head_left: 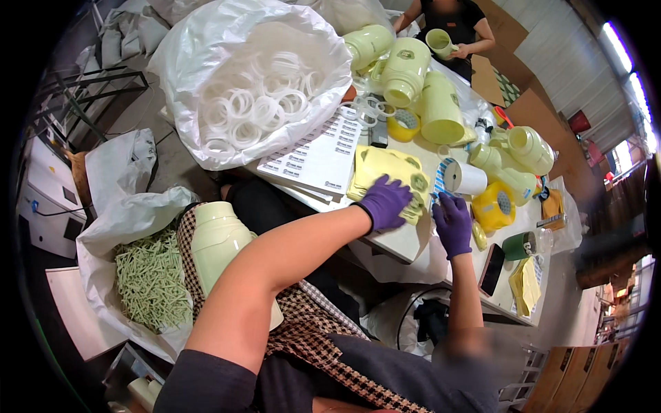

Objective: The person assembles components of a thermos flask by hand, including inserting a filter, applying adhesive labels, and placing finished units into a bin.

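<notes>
Observed left hand (387, 202), gloved in purple, lying with extended fingers over yellow sheets (375, 165) near the edge of the surface (406, 242); cannot tell of any pinch beneath. Noted right hand (452, 224), likewise gloved, with bent fingers just beside a blue-and-white strip (440, 177); cannot tell of any grip. Found close beyond right hand, in the way of a straight reach forward: white roll (469, 179). Found just right of right hand: yellow tape roll (489, 208). Found farther right: dark phone (491, 268) and yellow packet (525, 288). Found behind the sheets: smaller tape roll (399, 132) and several pale jugs (406, 65). Found to the left: printed paper (313, 160), partly covered by large white bag (182, 89) of translucent rings (265, 109). Recorded at lap: another pale jug (217, 234), partly hidden by left arm (275, 251). Recorded left of it: open sack (93, 237) of green sticks (153, 279). Recorded across the surface: co-worker (451, 19) holding pale container (438, 43).
</notes>
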A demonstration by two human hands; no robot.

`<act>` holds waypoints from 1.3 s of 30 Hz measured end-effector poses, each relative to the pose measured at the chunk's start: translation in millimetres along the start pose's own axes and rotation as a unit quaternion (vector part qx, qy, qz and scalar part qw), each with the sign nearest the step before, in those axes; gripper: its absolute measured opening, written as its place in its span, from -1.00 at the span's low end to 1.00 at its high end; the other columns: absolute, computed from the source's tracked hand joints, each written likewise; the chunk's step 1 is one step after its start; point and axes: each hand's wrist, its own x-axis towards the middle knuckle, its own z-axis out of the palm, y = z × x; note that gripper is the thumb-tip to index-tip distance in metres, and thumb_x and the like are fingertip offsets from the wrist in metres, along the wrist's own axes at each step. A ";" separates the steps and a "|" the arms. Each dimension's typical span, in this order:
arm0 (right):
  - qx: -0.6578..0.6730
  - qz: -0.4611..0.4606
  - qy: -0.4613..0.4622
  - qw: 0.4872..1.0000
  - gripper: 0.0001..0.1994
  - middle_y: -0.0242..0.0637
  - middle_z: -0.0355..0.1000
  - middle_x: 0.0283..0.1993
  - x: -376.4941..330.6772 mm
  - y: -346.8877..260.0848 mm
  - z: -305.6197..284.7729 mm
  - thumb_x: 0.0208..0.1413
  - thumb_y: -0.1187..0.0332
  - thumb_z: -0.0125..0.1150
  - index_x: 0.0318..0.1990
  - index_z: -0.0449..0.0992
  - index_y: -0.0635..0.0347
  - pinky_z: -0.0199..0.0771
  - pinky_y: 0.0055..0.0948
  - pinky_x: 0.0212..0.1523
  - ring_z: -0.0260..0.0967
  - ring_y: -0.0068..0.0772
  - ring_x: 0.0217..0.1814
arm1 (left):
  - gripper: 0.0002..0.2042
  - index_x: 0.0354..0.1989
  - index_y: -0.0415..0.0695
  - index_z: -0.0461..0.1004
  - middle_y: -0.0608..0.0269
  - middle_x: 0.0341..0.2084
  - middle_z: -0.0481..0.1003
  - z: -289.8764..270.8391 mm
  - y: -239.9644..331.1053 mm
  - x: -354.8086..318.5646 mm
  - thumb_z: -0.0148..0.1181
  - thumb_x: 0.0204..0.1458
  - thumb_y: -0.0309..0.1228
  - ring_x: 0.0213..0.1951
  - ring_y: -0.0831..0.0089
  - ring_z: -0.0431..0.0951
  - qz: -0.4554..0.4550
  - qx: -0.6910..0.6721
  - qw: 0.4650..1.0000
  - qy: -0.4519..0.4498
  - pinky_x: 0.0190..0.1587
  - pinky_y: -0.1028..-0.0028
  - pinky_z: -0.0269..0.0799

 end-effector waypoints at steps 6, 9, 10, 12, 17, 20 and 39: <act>0.124 0.071 -0.006 0.990 -0.55 -0.09 0.54 -0.12 8.7 16.5 14.1 0.00 0.35 0.46 0.11 0.62 0.10 0.54 -0.20 -0.04 0.53 -0.07 -0.11 | -0.23 0.44 -0.02 0.26 0.10 0.35 0.33 22.9 -11.6 -15.6 0.14 0.12 0.17 0.41 0.12 0.25 -0.007 0.042 0.997 0.062 0.47 -0.04 -0.07; 0.133 0.089 0.004 0.987 -0.55 -0.08 0.58 -0.12 14.9 12.2 20.4 -0.02 0.39 0.47 0.10 0.61 0.09 0.55 -0.17 -0.05 0.54 -0.01 -0.05 | -0.23 0.44 0.04 0.27 0.09 0.33 0.34 13.3 2.8 -18.4 0.12 0.11 0.20 0.40 0.06 0.24 -0.037 0.013 0.998 0.051 0.46 -0.13 -0.13; 0.114 0.065 0.007 0.991 -0.56 -0.09 0.58 -0.12 16.3 8.6 22.2 -0.02 0.40 0.46 0.09 0.61 0.08 0.55 -0.16 -0.06 0.54 0.00 -0.05 | -0.25 0.44 0.10 0.28 0.09 0.31 0.34 12.7 6.7 -17.6 0.12 0.11 0.21 0.41 -0.02 0.20 -0.050 0.006 0.998 0.045 0.44 -0.22 -0.17; 0.050 -0.020 0.011 0.998 -0.60 -0.13 0.56 -0.12 18.9 8.7 24.1 0.02 0.46 0.40 0.07 0.60 0.06 0.56 -0.14 -0.10 0.54 0.02 -0.08 | -0.25 0.45 0.12 0.27 0.09 0.32 0.33 -0.9 16.3 -13.3 0.12 0.11 0.22 0.42 -0.03 0.18 -0.067 0.018 0.998 0.008 0.44 -0.25 -0.18; 0.000 -0.059 -0.026 0.998 -0.66 -0.09 0.48 -0.11 11.5 21.7 33.8 0.08 0.43 0.36 0.05 0.59 0.13 0.55 -0.20 -0.17 0.51 -0.05 -0.16 | -0.22 0.47 0.09 0.23 0.07 0.35 0.29 3.8 18.3 -13.8 0.09 0.13 0.23 0.45 -0.07 0.12 -0.072 0.029 0.997 0.016 0.46 -0.26 -0.25; 0.008 -0.061 -0.021 0.998 -0.67 -0.01 0.45 -0.09 12.1 16.5 36.4 0.13 0.36 0.36 0.05 0.57 0.23 0.53 -0.20 -0.15 0.48 -0.02 -0.15 | -0.19 0.48 -0.02 0.20 0.05 0.36 0.29 15.5 14.1 -11.8 0.07 0.15 0.22 0.46 -0.05 0.12 -0.083 0.041 0.995 0.047 0.48 -0.21 -0.27; -0.047 -0.062 -0.138 0.987 -0.68 -0.05 0.46 -0.25 37.5 25.6 54.1 0.21 0.20 0.22 0.11 0.61 -0.12 0.49 -0.03 -0.14 0.47 0.04 -0.14 | -0.19 0.43 -0.13 0.25 -0.08 0.35 0.31 48.9 4.4 -16.7 0.10 0.12 0.18 0.46 -0.15 0.11 -0.041 0.010 0.992 0.120 0.51 -0.22 -0.37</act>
